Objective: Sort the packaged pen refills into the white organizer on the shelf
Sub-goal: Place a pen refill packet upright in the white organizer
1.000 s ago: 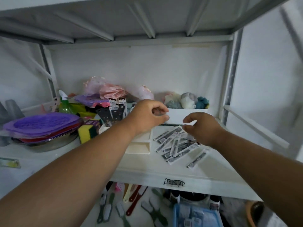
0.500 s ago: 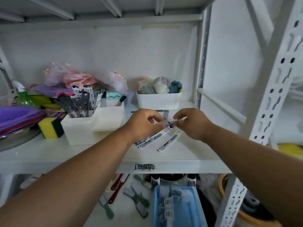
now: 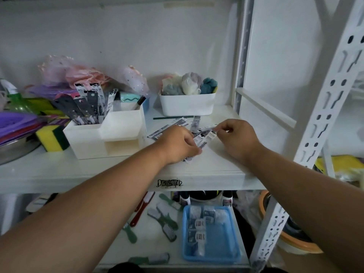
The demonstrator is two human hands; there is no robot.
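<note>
Refill packets [image 3: 203, 137] at frame centre, held between both hands just above shelf [image 3: 212, 170]. Left hand [image 3: 177, 144] curled around lower ends; right hand [image 3: 235, 137] pinches upper end of one packet. More loose packets [image 3: 167, 128] lie on shelf behind left hand. White organizer [image 3: 102, 134] left of hands, apart, rear compartment holding upright packets [image 3: 88, 104]. White bin [image 3: 187, 104] behind.

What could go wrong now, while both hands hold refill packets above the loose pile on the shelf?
1. The left hand grips several refill packets at once; some might slip as the right hand pinches one end.
2. The back compartment of the white organizer looks crowded, so new packets may jam.
3. Loose packets could be swept off the shelf.
</note>
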